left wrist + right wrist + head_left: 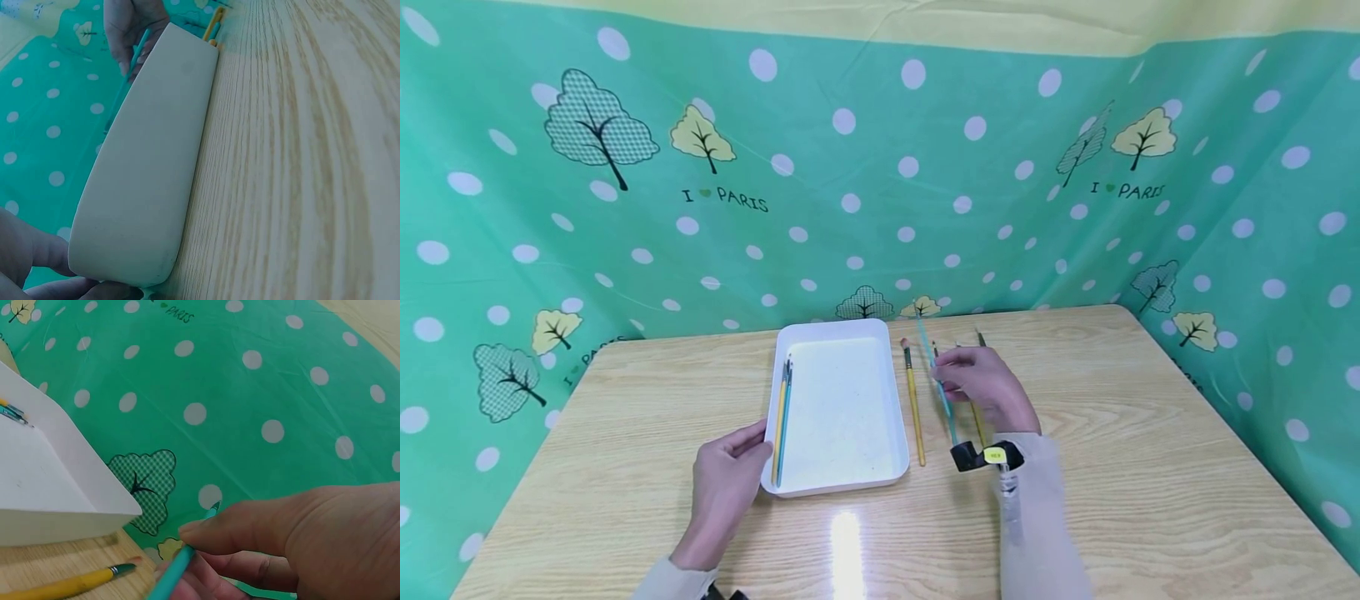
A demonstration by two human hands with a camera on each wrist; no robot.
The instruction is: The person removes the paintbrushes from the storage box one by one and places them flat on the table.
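Note:
A white tray [842, 417] lies on the table, with a yellow paintbrush [779, 425] and a blue paintbrush [786, 433] side by side along its left wall. My left hand [728, 475] grips the tray's left wall near the front corner, thumb at the rim; the left wrist view shows the tray wall [144, 156] up close. To the right of the tray, my right hand [981, 383] pinches a teal paintbrush [946, 408] between thumb and fingers, raised above the table [1112, 467]. In the right wrist view its teal handle [172, 575] slants up past the thumb.
A yellow-handled paintbrush [913, 408] lies just right of the tray. More brushes, including a yellow one [978, 425], lie partly hidden under my right hand and forearm. A green dotted cloth [880, 192] hangs behind the table and along its sides.

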